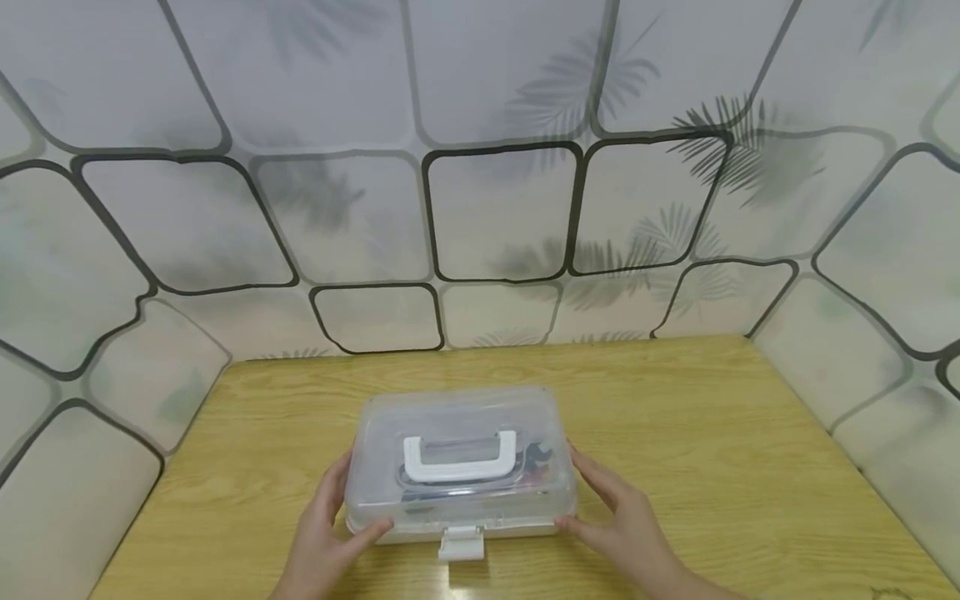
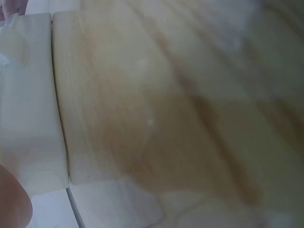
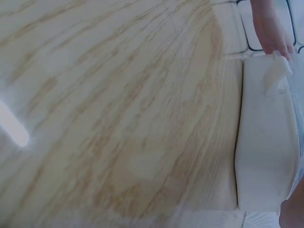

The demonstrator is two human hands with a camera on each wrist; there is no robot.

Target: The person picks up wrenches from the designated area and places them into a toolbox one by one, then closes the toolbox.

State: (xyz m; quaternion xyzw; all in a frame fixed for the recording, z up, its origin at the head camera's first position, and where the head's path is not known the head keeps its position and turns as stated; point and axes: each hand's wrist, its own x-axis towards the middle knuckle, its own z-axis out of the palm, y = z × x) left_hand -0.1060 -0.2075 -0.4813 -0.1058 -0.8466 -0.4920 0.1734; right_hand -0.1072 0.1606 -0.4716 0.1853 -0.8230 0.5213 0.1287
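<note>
A storage box (image 1: 390, 417) with a clear lid and a white base sits on the wooden table. Its white carry handle (image 1: 460, 472) lies over the lid, and dark and red items show dimly through the plastic. At the front a white latch (image 1: 461, 546) sticks out toward me. My left hand (image 1: 322, 525) grips the left end, thumb on the front edge and fingers along the side. On the opposite end my right hand (image 1: 626, 521) holds the box the same way. The right wrist view shows the white front wall (image 3: 263, 142) resting on the table.
The wooden table (image 1: 712, 450) spreads around the box. Patterned cloth or paper walls (image 1: 502, 217) with dark outlines and leaf prints rise at the back and both sides. A bright light reflection (image 3: 13, 123) glints on the tabletop.
</note>
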